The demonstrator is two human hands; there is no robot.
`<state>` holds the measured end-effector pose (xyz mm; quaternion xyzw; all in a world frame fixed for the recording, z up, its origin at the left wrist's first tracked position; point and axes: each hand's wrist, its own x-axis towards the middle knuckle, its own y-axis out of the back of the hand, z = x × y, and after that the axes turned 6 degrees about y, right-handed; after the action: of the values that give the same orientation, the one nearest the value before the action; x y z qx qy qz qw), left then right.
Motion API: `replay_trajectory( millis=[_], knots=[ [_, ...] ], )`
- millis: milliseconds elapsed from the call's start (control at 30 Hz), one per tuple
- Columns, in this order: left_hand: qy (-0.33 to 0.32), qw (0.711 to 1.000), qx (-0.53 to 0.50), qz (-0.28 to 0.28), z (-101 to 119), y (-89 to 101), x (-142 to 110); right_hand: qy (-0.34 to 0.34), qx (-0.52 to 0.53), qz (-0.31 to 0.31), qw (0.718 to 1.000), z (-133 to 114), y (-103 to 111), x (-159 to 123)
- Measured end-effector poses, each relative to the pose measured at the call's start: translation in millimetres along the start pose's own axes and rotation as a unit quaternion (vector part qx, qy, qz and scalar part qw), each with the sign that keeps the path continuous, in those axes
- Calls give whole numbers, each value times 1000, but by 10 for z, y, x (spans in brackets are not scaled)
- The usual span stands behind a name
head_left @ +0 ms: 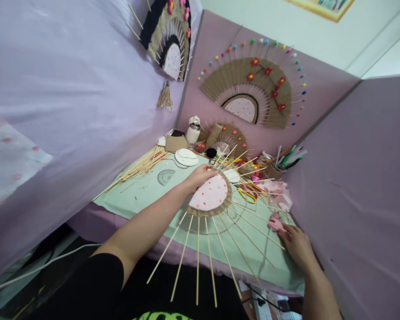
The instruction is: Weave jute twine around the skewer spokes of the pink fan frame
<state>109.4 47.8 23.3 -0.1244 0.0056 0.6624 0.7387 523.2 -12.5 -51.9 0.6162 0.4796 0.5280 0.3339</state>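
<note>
My left hand (199, 176) grips a half-round fan (210, 195) by its straight edge. The fan has a white centre with pink dots, a woven twine border, and long thin bamboo sticks (198, 258) fanning outward over the table's front edge. At the right side of the table, my right hand (297, 243) has its fingers curled at a small crumpled pink piece (276, 223), whose exact kind I cannot make out. A thin strand of twine (216, 233) loops beneath the sticks. Yellow-and-red scissors (248, 194) lie just beyond the fan.
Loose bamboo sticks (138, 171) and a protractor (166, 177) lie at left. Behind stand a white bottle (193, 133), a twine roll (215, 134) and a tool holder (274, 171). Pinkish crumpled cloth (278, 192) lies at right. A finished fan (246, 80) hangs on the back panel.
</note>
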Motion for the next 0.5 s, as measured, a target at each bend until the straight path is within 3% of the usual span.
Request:
replay_trajectory(
  millis=[133,200,267,367,500],
  knots=[
    [-2,998,14,-53,37,-46,-95,-7,19,54,998,-285,330,101],
    [-11,997,26,-72,49,-66,-135,8,125,75,989,-602,497,209],
    [-21,996,31,-82,52,-80,-158,34,268,54,961,-982,570,358],
    [-35,994,6,-105,40,-89,-159,77,408,-22,909,-1530,468,624],
    [-44,988,-60,-137,16,-85,-138,87,542,-70,833,-2068,183,928]
  ],
)
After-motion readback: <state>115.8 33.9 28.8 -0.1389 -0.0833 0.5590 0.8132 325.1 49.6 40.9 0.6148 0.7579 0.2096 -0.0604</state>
